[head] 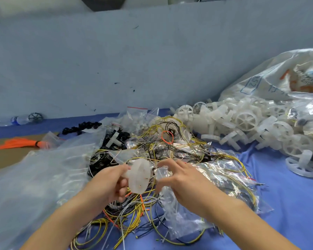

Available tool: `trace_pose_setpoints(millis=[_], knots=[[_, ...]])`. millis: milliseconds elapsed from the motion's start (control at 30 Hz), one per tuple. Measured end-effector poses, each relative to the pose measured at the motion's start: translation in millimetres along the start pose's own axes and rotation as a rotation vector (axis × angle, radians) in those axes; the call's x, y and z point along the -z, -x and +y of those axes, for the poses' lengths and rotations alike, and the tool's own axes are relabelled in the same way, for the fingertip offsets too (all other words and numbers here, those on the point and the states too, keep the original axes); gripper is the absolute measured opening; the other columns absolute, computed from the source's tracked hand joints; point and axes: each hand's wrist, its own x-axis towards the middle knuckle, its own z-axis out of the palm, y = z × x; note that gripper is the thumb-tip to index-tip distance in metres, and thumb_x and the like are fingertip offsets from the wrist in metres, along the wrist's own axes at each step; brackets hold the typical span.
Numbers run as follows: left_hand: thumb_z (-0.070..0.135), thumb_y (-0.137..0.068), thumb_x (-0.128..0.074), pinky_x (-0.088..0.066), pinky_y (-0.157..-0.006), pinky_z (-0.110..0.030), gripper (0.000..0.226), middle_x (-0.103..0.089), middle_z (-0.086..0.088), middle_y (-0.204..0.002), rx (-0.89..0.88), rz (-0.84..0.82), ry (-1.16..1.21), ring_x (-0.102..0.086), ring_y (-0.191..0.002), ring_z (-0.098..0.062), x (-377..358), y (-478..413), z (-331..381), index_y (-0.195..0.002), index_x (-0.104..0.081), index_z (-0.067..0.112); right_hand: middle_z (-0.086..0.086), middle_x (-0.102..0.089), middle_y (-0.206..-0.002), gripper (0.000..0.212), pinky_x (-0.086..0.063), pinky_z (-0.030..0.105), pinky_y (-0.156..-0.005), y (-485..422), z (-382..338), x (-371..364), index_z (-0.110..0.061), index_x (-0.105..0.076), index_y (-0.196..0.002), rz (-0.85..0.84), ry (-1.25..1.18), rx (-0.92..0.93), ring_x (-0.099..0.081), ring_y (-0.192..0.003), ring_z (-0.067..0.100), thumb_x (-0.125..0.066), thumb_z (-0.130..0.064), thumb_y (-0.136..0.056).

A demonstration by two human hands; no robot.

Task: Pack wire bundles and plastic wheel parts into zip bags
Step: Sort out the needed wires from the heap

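The left hand (114, 183) gripped a white wheel part (140, 175) above the wire pile (152, 213) while the right hand (177, 177) pinched a zip bag (161, 173) beside it; holding the mouth wide would ease insertion.

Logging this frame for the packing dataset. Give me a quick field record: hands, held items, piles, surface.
left hand: left hand holds a white plastic wheel
right hand: right hand pinches a clear zip bag beside the wheel
wheel in bag: not yet, as far as shows
under hands: wire pile, yellow and black, mixed with clear bags
right side: wheel heap spilling from a big sack
left side: orange tie bundle
surface: blue cloth
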Motion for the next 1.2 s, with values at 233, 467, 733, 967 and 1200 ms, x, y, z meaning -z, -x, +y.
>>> trace_pose_setpoints(millis=[233, 467, 733, 967, 1200], knots=[[0.03, -0.097, -0.053, -0.035, -0.039, -0.019, 0.023, -0.05, -0.003, -0.065, 0.202, -0.28, 0.074, -0.042, -0.049, -0.011, -9.3, 11.1, -15.3, -0.095, -0.059, 0.008, -0.001, -0.048, -0.138, 0.017, -0.048, 0.033, -0.085, 6.8, 5.4, -2.2, -0.031, -0.056, -0.085, 0.161, 0.043, 0.031, -0.056, -0.109, 0.018, -0.062, -0.016, -0.09], [0.017, -0.096, -0.057, -0.046, -0.042, -0.023, 0.027, -0.068, -0.016, -0.09, 0.126, -0.326, 0.128, -0.055, -0.055, -0.014, -22.7, 12.1, -23.0, -0.119, -0.063, 0.003, -0.003, -0.051, -0.126, 0.019, -0.048, 0.036, -0.076, 15.8, 10.4, 3.4, -0.027, -0.053, -0.086, 0.326, -0.121, -0.033, -0.056, -0.095, 0.015, -0.036, -0.02, -0.088], [0.008, -0.098, -0.054, -0.05, -0.045, -0.029, 0.017, -0.07, -0.012, -0.08, -0.144, -0.263, -0.144, -0.059, -0.055, -0.02, -42.4, 18.6, -6.6, -0.111, -0.065, 0.004, -0.006, -0.052, -0.118, 0.015, -0.04, 0.026, -0.07, 21.4, 9.9, 12.5, -0.026, -0.053, -0.084, 0.46, -0.219, -0.072, -0.058, -0.091, 0.01, -0.045, -0.016, -0.093], [0.024, -0.089, -0.068, -0.057, -0.064, -0.036, 0.031, -0.066, -0.013, -0.075, -0.122, -0.393, -0.251, -0.064, -0.068, -0.022, -79.3, 20.9, -1.8, -0.093, -0.064, -0.007, -0.002, -0.056, -0.119, 0.013, -0.047, 0.039, -0.078, 20.8, -4.6, 13.4, -0.025, -0.056, -0.083, 0.436, -0.176, -0.009, -0.058, -0.088, 0.013, -0.046, -0.019, -0.089], [-0.027, -0.083, -0.042, -0.039, -0.068, -0.005, 0.035, -0.045, 0.006, -0.089, -0.249, -0.006, -0.879, -0.058, -0.084, 0.005, -95.5, -5.2, -9.7, -0.115, -0.048, -0.012, 0.001, -0.057, -0.121, 0.016, -0.044, 0.033, -0.08, 21.6, -13.4, 18.7, -0.022, -0.059, -0.082, 0.425, -0.196, 0.006, -0.058, -0.088, 0.017, -0.044, -0.015, -0.084]])
